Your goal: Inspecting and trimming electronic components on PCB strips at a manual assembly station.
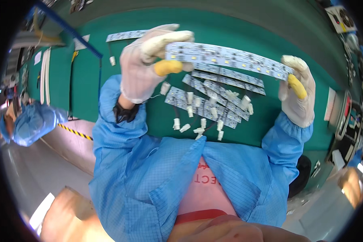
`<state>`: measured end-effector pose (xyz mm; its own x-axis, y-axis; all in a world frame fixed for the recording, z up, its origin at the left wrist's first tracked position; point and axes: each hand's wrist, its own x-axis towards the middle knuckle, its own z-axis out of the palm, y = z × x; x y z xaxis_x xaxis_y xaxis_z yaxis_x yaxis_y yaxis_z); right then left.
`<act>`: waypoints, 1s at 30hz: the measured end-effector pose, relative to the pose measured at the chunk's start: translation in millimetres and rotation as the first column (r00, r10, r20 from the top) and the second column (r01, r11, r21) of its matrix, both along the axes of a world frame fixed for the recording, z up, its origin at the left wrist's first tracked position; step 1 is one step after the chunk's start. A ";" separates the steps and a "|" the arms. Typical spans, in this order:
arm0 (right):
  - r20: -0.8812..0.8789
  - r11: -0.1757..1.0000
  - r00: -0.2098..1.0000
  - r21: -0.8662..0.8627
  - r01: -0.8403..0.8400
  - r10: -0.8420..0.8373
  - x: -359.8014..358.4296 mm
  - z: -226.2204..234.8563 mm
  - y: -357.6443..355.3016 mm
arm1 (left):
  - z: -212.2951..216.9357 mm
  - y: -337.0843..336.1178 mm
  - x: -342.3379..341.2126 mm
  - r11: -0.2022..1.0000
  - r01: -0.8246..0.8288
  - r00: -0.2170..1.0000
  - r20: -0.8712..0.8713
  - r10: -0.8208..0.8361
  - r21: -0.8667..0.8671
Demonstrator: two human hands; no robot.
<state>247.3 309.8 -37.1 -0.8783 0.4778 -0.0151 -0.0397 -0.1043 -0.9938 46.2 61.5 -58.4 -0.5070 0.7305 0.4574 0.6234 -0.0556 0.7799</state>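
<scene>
A long, narrow LED circuit board (230, 61) is held up over the bench, its face with yellowish LEDs showing. My left hand (139, 66), in a white glove with a yellow thumb tip, pinches its left end. At the other end my right hand (299, 90), gloved the same way, grips the board between thumb and fingers. Below it lies a loose pile of similar LED boards (179, 99) with thin wires and several white plug connectors (189, 111). One more board (123, 36) rests beyond my left hand, a white connector (112, 61) hanging off its wire.
The green bench mat (86, 74) runs under everything. A blue cable (68, 28) crosses at the upper left. At the right edge stand a grey tray (345, 107) and a small fan unit (343, 18). Another person in blue (34, 123) is at the far left.
</scene>
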 end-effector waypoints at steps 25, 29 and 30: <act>-0.084 0.970 0.967 0.014 -0.242 0.242 2.2 6.8 -2.2 | -4.9 7.4 0.0 0.960 -0.172 0.953 0.209 0.219 -0.223; 0.061 0.946 0.989 0.287 -0.149 0.137 -1.7 -4.9 13.8 | -10.9 -1.0 5.2 0.986 0.045 0.842 0.525 -0.122 0.158; 0.059 0.961 0.995 0.262 -0.088 0.075 -4.6 -9.4 11.6 | -14.7 -0.8 -0.2 0.986 0.096 0.906 0.399 -0.143 0.135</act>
